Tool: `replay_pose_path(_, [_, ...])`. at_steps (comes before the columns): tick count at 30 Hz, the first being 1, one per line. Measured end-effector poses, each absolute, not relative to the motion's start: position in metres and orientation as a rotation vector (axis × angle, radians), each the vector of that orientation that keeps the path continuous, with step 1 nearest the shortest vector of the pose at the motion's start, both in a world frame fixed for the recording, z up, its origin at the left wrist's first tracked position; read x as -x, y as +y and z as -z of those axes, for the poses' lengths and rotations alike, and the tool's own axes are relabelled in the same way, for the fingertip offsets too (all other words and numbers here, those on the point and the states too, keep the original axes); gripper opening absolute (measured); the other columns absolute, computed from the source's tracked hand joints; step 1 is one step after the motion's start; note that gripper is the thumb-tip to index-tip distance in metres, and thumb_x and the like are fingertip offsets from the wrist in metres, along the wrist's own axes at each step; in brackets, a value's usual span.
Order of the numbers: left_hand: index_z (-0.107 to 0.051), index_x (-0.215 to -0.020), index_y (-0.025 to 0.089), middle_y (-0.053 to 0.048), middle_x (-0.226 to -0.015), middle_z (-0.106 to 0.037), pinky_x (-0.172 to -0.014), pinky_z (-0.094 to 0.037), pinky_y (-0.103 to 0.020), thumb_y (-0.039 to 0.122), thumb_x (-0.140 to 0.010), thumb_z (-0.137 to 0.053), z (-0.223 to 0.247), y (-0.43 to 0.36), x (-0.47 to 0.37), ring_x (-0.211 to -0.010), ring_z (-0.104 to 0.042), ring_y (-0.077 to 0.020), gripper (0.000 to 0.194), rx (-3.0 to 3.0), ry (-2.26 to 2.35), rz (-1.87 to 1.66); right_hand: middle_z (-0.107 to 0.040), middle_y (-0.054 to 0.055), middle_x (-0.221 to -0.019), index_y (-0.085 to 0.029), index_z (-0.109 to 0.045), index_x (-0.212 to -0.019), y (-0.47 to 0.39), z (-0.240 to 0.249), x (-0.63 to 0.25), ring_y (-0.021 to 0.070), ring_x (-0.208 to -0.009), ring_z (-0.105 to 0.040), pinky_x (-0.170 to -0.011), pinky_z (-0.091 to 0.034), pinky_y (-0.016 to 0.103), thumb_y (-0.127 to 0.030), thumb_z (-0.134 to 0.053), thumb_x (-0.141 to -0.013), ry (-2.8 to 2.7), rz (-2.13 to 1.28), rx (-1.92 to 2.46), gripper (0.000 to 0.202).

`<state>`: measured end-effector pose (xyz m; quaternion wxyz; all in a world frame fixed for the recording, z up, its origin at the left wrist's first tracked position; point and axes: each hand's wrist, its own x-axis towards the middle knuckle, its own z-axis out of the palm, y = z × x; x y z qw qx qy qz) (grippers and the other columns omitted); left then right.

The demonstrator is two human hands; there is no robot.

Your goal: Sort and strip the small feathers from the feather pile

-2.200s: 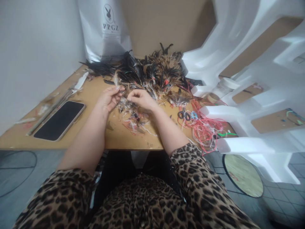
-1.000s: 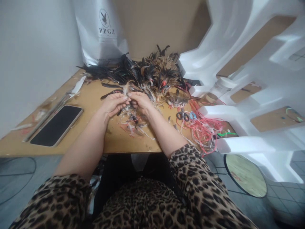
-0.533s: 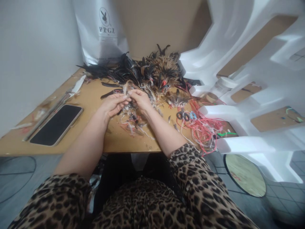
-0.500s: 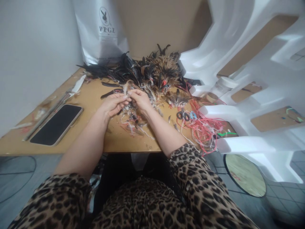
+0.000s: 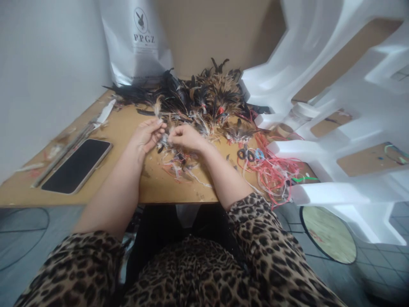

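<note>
A small light-brown feather (image 5: 157,106) stands up from the pinched thumb and finger of my left hand (image 5: 149,134). Just to the right, my right hand (image 5: 187,137) is closed at the fingertips over a loose heap of feather scraps and strings (image 5: 180,160); what it grips, if anything, is too small to make out. The two hands are slightly apart. Behind them lies a large pile of black and brown feathers (image 5: 220,91), with red bits among them. A smaller brown feather bunch (image 5: 239,131) rests to the right.
A phone (image 5: 76,166) lies at the left beside thin rods (image 5: 64,149) and a white feather (image 5: 105,111). Scissors (image 5: 251,154) and tangled red strings (image 5: 277,170) are at the right, by white foam pieces (image 5: 335,192). A silver bag (image 5: 137,55) stands behind.
My hands, which were together, have moved apart. My left hand has shifted left with the light-brown feather, and my right hand has moved slightly down.
</note>
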<state>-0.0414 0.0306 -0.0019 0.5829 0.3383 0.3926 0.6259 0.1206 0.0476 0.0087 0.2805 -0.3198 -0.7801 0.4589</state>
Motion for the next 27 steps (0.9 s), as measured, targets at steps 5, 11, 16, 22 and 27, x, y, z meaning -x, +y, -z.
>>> replay_pose_path(5, [-0.059,-0.069,0.013,-0.001,-0.064,-0.064,-0.041,-0.040,-0.009,0.011,-0.069,-0.067,0.000,0.030,0.040,-0.046,-0.054,-0.0031,0.008,-0.762,0.939,-1.484,-0.060,0.000,-0.062,-0.010,-0.066,-0.070,0.033,-0.015,-0.119,0.0075,-0.058,-0.049,-0.060,-0.035,0.021,-0.018,-0.057,-0.067,-2.573,-0.995,0.814,0.012])
replay_pose_path(11, [-0.058,-0.069,0.013,0.000,-0.062,-0.062,-0.040,-0.039,-0.009,0.011,-0.070,-0.066,-0.001,0.029,0.040,-0.046,-0.052,-0.0023,0.008,-0.750,0.906,-1.504,-0.065,0.005,-0.075,-0.016,-0.066,-0.076,0.030,-0.014,-0.115,0.0124,-0.065,-0.051,-0.061,-0.031,0.024,-0.017,-0.055,-0.069,-2.645,-0.508,1.056,0.014])
replay_pose_path(16, [-0.058,-0.068,0.013,0.000,-0.062,-0.062,-0.040,-0.038,-0.009,0.011,-0.071,-0.064,-0.003,0.029,0.041,-0.046,-0.052,-0.0021,0.007,-0.737,0.905,-1.508,-0.065,0.007,-0.074,-0.013,-0.065,-0.072,0.044,-0.009,-0.121,0.0124,-0.066,-0.050,-0.063,-0.033,0.023,-0.020,-0.049,-0.075,-2.588,-0.435,1.160,0.018])
replay_pose_path(22, [-0.058,-0.069,0.013,0.000,-0.062,-0.062,-0.040,-0.038,-0.010,0.011,-0.069,-0.067,-0.002,0.029,0.041,-0.047,-0.053,-0.0027,0.009,-0.732,0.879,-1.500,-0.064,0.003,-0.077,-0.012,-0.066,-0.079,0.054,-0.009,-0.128,0.0097,-0.068,-0.051,-0.065,-0.034,0.021,-0.019,-0.050,-0.073,-2.562,-0.560,1.057,0.018])
replay_pose_path(27, [-0.058,-0.068,0.012,-0.001,-0.062,-0.062,-0.040,-0.038,-0.009,0.010,-0.069,-0.066,0.001,0.031,0.041,-0.046,-0.052,-0.0024,0.008,-0.753,0.879,-1.487,-0.065,0.005,-0.088,-0.017,-0.067,-0.082,0.037,-0.009,-0.119,0.0138,-0.075,-0.053,-0.064,-0.034,0.023,-0.020,-0.053,-0.070,-2.738,-0.374,1.090,0.018])
